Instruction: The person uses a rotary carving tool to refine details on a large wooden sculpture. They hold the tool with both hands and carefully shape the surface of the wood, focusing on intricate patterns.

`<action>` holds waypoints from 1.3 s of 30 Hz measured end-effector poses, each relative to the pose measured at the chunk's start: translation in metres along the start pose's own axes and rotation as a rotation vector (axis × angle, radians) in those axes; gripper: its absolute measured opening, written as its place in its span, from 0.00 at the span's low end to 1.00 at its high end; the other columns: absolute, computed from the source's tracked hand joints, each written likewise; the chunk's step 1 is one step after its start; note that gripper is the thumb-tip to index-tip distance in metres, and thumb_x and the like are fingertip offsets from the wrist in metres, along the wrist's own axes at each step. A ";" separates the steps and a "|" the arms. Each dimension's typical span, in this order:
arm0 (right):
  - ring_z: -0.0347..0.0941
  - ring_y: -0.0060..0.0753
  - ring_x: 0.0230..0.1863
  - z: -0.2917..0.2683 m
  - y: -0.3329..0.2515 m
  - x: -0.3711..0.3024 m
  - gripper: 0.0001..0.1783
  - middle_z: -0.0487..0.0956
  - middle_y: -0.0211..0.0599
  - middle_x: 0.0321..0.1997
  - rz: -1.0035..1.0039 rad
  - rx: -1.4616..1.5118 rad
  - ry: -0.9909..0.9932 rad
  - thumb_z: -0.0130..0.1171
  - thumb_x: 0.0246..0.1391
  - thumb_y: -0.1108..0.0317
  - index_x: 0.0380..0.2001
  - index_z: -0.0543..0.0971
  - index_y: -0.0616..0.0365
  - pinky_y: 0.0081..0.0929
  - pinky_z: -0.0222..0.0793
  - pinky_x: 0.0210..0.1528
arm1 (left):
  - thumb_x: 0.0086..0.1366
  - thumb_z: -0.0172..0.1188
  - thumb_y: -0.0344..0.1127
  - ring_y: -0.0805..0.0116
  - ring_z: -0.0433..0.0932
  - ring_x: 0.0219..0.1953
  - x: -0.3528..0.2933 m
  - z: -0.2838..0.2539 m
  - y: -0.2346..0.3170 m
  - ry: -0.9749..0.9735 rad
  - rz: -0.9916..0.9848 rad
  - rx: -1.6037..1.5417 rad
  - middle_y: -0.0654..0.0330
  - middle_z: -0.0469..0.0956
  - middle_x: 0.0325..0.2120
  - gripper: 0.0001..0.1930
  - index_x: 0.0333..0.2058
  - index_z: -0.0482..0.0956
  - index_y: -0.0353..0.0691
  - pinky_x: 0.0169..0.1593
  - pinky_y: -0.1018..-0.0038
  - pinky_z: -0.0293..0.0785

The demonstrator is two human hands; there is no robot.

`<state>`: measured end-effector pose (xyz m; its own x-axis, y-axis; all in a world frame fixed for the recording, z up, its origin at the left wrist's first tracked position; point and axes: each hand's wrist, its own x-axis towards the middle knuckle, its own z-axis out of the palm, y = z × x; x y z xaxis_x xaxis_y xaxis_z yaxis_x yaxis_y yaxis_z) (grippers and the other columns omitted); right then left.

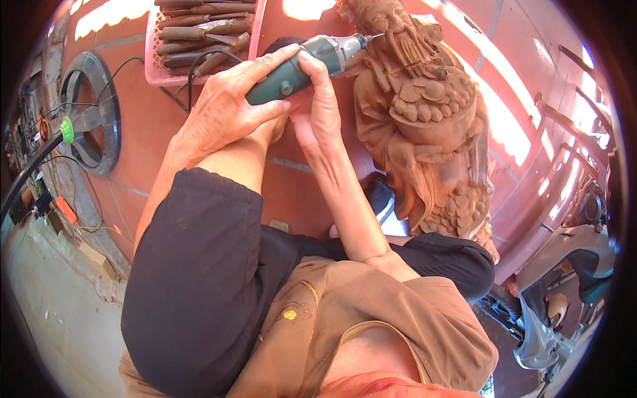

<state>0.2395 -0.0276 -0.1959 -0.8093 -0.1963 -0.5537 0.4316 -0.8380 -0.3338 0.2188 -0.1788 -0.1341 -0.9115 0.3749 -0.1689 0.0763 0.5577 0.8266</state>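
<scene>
A dark green rotary tool (285,78) with a grey nose is held in both my hands. My left hand (229,103) wraps the rear of its body, fingers over the top. From below, my right hand (320,109) closes around the middle, thumb along the side near the nose. The thin tip points at the bearded head of a brown carved statue (424,149); I cannot tell whether it touches. The statue lies on the tiles to the right, with a carved bowl of coins and round lumps at its chest.
A pink basket (151,50) of carving chisels (206,30) stands at the far left. Beyond my left knee are a black spoked round base (93,113), cables, and a black pole with a green collar (67,130). A motorbike (557,292) is at the right edge.
</scene>
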 end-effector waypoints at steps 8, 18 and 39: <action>0.77 0.25 0.55 -0.003 0.002 -0.003 0.23 0.80 0.27 0.52 -0.001 0.000 0.023 0.68 0.62 0.56 0.56 0.76 0.52 0.32 0.75 0.62 | 0.56 0.75 0.35 0.46 0.83 0.53 -0.001 0.002 -0.002 -0.030 -0.019 -0.021 0.46 0.82 0.54 0.38 0.67 0.75 0.50 0.57 0.59 0.79; 0.77 0.25 0.55 -0.006 0.005 -0.005 0.23 0.80 0.28 0.52 -0.003 0.007 0.029 0.67 0.62 0.56 0.56 0.75 0.52 0.33 0.75 0.61 | 0.56 0.74 0.34 0.45 0.83 0.52 -0.001 0.001 -0.003 -0.050 -0.005 -0.008 0.45 0.82 0.53 0.38 0.67 0.75 0.49 0.57 0.59 0.79; 0.78 0.24 0.54 -0.003 0.002 -0.006 0.23 0.80 0.27 0.51 0.002 -0.020 0.047 0.69 0.61 0.56 0.55 0.76 0.52 0.31 0.75 0.60 | 0.56 0.74 0.36 0.44 0.83 0.52 -0.003 0.003 -0.002 -0.031 -0.028 -0.031 0.44 0.83 0.52 0.38 0.67 0.74 0.49 0.56 0.58 0.79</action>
<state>0.2465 -0.0261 -0.1955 -0.7890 -0.1740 -0.5892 0.4416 -0.8274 -0.3470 0.2224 -0.1789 -0.1373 -0.9000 0.3827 -0.2087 0.0377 0.5452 0.8375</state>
